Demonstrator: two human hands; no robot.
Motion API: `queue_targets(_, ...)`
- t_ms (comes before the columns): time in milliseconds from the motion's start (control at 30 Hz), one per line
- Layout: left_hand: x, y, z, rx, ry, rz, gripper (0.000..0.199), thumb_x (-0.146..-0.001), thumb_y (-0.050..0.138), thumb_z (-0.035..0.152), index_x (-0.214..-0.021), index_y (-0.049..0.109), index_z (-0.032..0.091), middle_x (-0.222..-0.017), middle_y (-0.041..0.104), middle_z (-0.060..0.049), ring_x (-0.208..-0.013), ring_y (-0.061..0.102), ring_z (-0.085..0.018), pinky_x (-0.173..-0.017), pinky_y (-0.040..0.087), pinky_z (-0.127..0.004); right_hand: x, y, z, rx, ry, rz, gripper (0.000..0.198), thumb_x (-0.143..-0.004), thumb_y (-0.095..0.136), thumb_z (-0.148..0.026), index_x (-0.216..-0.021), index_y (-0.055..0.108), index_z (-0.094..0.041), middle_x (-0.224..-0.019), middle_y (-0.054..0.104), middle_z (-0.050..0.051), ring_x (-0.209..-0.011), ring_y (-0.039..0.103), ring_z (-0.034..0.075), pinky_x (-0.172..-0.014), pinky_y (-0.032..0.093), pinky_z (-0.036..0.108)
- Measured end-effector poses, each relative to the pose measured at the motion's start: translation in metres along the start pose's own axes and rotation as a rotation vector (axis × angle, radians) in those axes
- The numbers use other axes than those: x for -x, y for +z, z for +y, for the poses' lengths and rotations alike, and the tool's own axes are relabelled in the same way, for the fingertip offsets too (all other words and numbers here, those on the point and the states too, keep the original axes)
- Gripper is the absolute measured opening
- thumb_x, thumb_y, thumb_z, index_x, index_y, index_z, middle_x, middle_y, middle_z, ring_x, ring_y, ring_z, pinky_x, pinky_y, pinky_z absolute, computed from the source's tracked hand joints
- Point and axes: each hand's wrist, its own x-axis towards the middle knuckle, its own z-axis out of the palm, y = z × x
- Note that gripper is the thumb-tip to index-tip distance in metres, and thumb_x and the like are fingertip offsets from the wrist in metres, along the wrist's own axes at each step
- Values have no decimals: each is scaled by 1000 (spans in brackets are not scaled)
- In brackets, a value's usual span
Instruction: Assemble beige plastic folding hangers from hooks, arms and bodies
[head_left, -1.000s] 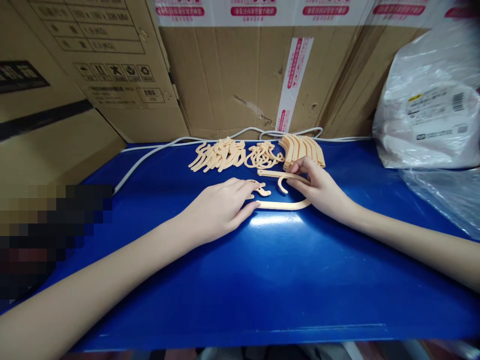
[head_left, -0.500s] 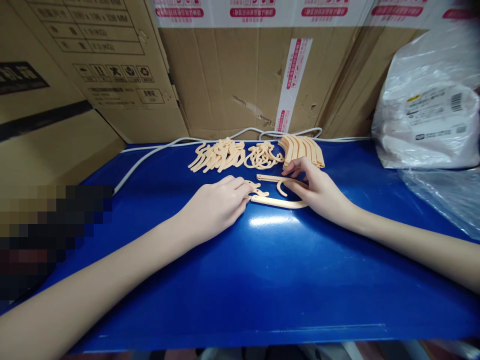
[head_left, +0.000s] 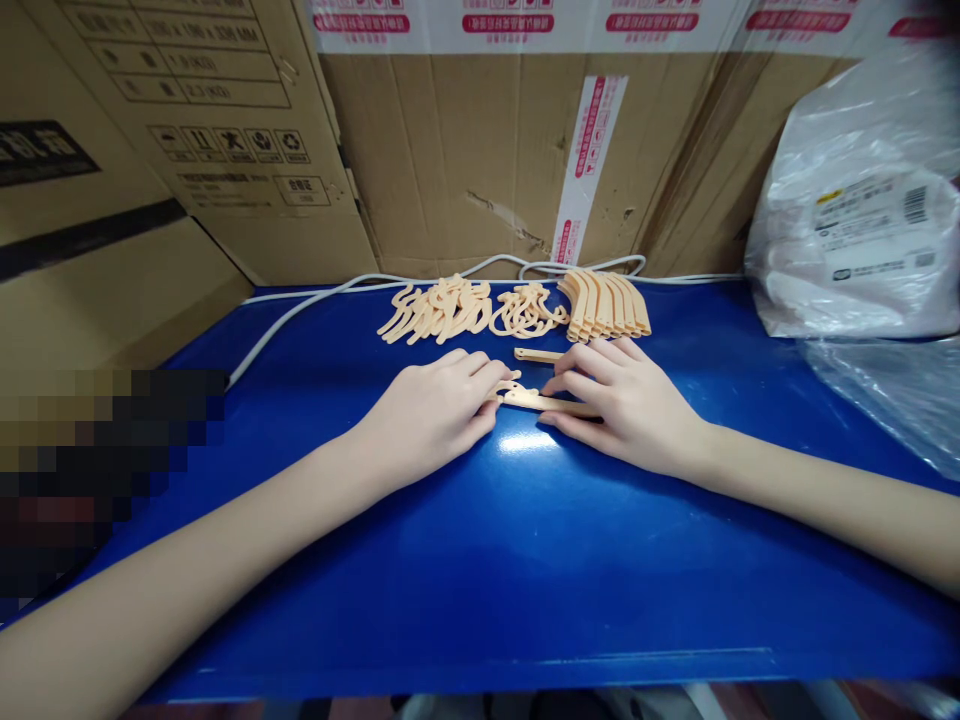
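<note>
the left hand (head_left: 450, 408) pinches a small piece (head_left: 511, 386) mid-frame; the right hand (head_left: 634, 408) clamps a strip (head_left: 553, 403) lying sideways, left end beside the left fingers.

Viewing remotely, I listed: nearest long bar (head_left: 531, 400), smooth, plastic-looking; tabletop (head_left: 480, 560), smooth, glossy; box (head_left: 465, 150), matt cardboard; bag (head_left: 795, 270), crinkled, shiny plastic.

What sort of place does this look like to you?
Probably a work table in a storeroom or small workshop. Cardboard boxes stand around the blue tabletop, and piles of beige pieces lie sorted along its back.
</note>
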Motion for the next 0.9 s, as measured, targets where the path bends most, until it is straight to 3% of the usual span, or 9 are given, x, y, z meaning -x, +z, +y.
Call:
queue_targets(200,0,2,-3,-14,-12,-9,27,-97,46,22,-117,61,16,-112,69,-6,-105,64,-23,-80,53,-35,-2,0,-2,47,-11,-5,25,-98,49,-32,-89,65,-16,-91,65,7,-83,57,19,-73,36,33)
queue_targets(533,0,6,-7,-36,30,58,29,-97,40,13,-119,59,17,-115,68,-5,-107,64,-22,-80,54,-32,-1,-3,-6,187,-120,127,23,-100,47,-25,-84,60,-15,-72,66,3,-68,59,15,-69,37,30)
queue_targets(900,1,2,-5,131,-42,138,28,-97,37,14,-117,56,17,-116,66,-6,-99,67,-19,-80,51,-29,3,-2,-8,73,-56,65,22,-102,38,-26,-91,54,-16,-83,69,4,-64,64,14,-48,38,26)
